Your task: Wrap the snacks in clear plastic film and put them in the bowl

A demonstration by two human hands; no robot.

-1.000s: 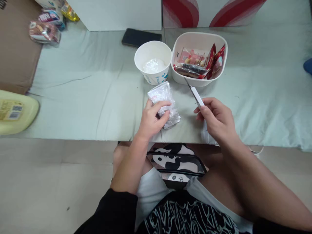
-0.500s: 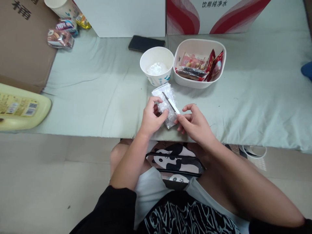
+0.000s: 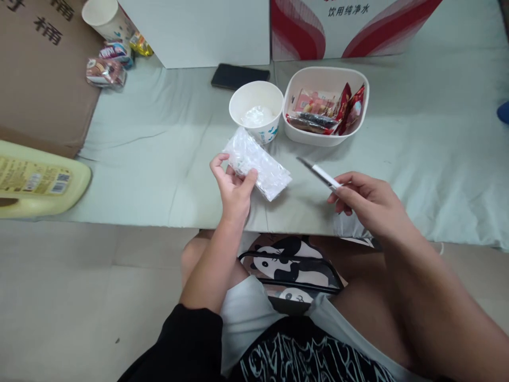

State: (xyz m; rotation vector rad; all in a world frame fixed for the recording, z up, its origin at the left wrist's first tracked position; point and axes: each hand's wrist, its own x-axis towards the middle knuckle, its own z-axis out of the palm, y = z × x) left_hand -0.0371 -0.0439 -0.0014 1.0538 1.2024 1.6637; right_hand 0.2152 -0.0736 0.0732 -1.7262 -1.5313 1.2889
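My left hand [image 3: 234,188] is closed on a flat packet in bubble wrap [image 3: 260,167], tilted over the cloth in front of the paper tub. In my right hand [image 3: 361,199] is a slim utility knife [image 3: 324,175] with a white handle, its blade pointing up and left, apart from the packet. The white paper tub [image 3: 248,106] holds crumpled clear plastic. Beside it stands a white plastic basket [image 3: 326,139] with several wrapped snacks [image 3: 318,109], some in red wrappers. What the bubble wrap encloses is not plain.
A black phone [image 3: 238,77] lies behind the tub, before white and red cartons [image 3: 353,32]. At the left are a cardboard box [image 3: 47,79], a yellow jug [image 3: 43,180], another paper cup [image 3: 105,21] and small snack packets [image 3: 105,73]. The table's front edge runs above my knees.
My right hand has drawn the knife away to the right, off the packet. My left hand has moved slightly left, lifting and turning the packet.
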